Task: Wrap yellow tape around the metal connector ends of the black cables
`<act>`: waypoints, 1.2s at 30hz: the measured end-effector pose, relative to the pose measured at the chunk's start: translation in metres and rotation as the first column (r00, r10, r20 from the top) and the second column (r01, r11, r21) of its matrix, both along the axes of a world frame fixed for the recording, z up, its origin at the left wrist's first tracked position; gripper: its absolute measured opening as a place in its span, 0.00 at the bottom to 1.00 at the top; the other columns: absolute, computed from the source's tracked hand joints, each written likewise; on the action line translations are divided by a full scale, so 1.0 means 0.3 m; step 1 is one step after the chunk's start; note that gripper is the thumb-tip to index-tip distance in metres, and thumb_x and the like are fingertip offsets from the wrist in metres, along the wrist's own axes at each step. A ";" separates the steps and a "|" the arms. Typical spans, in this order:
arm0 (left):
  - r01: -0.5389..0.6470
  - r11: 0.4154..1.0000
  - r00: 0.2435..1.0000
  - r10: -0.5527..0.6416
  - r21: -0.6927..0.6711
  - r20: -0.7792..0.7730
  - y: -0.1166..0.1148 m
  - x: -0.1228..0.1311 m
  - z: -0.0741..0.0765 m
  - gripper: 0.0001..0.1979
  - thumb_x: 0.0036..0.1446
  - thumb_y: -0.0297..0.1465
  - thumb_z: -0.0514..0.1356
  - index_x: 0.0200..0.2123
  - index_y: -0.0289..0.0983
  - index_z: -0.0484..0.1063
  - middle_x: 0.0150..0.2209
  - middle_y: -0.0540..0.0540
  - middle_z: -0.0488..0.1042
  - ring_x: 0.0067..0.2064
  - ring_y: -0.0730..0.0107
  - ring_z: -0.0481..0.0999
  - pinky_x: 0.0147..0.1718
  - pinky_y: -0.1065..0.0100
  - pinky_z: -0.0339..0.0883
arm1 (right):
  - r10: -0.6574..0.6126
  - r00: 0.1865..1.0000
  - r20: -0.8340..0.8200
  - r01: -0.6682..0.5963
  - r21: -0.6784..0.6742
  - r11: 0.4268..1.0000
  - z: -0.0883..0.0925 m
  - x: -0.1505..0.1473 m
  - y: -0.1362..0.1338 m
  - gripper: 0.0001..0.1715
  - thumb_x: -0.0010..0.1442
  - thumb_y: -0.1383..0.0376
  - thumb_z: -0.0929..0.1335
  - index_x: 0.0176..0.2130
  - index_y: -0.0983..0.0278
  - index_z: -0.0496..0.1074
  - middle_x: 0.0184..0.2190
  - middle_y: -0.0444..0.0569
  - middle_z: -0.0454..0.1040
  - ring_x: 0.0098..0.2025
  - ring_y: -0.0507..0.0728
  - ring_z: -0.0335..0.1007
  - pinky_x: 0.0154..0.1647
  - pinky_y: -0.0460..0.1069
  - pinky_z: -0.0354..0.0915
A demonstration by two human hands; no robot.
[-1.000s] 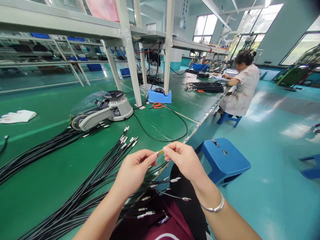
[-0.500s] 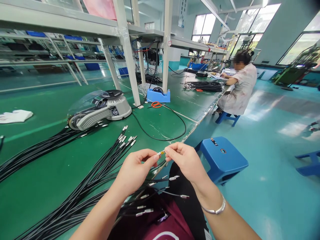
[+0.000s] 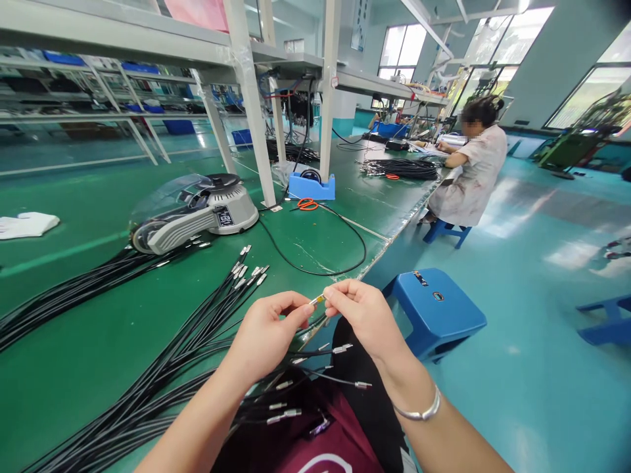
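Note:
Between my two hands is a small metal cable connector (image 3: 315,301) with a bit of yellow on it. My left hand (image 3: 269,335) pinches its metal part between thumb and fingers. The fingertips of my right hand (image 3: 362,318) are closed at the yellow end, close beside the left ones. Black cables (image 3: 172,358) with silver connector ends spread over the green table at the left, and several ends hang over my lap. A second bundle of black cables (image 3: 64,289) lies farther left.
A grey tape dispenser machine (image 3: 197,213), a blue tape holder (image 3: 312,187) and orange scissors (image 3: 307,204) stand or lie beyond my hands. White shelf posts rise behind. A blue stool (image 3: 444,305) is at the right; a seated person (image 3: 478,164) is farther back.
The view has shifted very slightly. Both hands keep almost the same pose around the connector.

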State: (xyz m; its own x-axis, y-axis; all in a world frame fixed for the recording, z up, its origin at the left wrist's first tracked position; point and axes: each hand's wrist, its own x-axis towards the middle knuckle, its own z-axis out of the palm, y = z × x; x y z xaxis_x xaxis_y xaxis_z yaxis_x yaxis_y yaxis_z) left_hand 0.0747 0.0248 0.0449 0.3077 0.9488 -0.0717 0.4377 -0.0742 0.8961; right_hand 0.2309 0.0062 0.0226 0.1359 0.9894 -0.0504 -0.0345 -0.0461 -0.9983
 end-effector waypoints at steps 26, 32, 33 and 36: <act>0.190 0.982 0.974 -0.191 -0.021 -0.122 -0.017 -0.029 0.005 0.17 0.57 0.42 0.53 0.25 0.37 0.70 0.22 0.53 0.67 0.25 0.74 0.62 0.25 0.72 0.56 | 0.233 0.937 0.261 -0.244 0.008 0.970 0.003 0.083 -0.015 0.11 0.54 0.58 0.69 0.30 0.64 0.73 0.24 0.43 0.72 0.28 0.51 0.67 0.32 0.47 0.64; 0.287 0.955 0.917 -0.249 0.080 -0.312 -0.010 -0.030 0.000 0.18 0.60 0.41 0.48 0.26 0.39 0.70 0.24 0.54 0.68 0.28 0.73 0.64 0.28 0.72 0.56 | 0.251 0.911 0.327 -0.266 0.000 0.964 0.001 0.071 -0.019 0.10 0.56 0.60 0.68 0.29 0.64 0.72 0.23 0.43 0.72 0.27 0.51 0.66 0.31 0.47 0.63; 0.291 0.952 0.916 -0.250 0.092 -0.313 -0.012 -0.029 -0.001 0.17 0.60 0.40 0.48 0.26 0.39 0.70 0.24 0.53 0.69 0.28 0.73 0.65 0.29 0.71 0.56 | 0.251 0.914 0.319 -0.267 0.009 0.964 -0.001 0.070 -0.020 0.10 0.56 0.60 0.67 0.28 0.64 0.72 0.23 0.43 0.72 0.27 0.51 0.66 0.32 0.47 0.63; 0.276 0.955 0.926 -0.233 0.112 -0.296 -0.021 -0.026 -0.002 0.17 0.60 0.38 0.48 0.24 0.39 0.69 0.25 0.53 0.70 0.29 0.72 0.67 0.30 0.71 0.56 | 0.239 0.921 0.309 -0.261 0.030 0.965 -0.005 0.066 -0.024 0.11 0.56 0.60 0.67 0.27 0.64 0.71 0.24 0.43 0.72 0.28 0.52 0.67 0.33 0.48 0.64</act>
State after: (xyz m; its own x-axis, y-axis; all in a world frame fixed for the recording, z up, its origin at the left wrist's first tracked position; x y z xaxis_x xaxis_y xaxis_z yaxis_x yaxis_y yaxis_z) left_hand 0.0669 0.0185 0.0444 0.5286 0.8472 -0.0529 0.6146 -0.3390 0.7123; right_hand 0.2506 -0.0009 0.0210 -0.1183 0.9927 0.0238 0.2707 0.0553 -0.9611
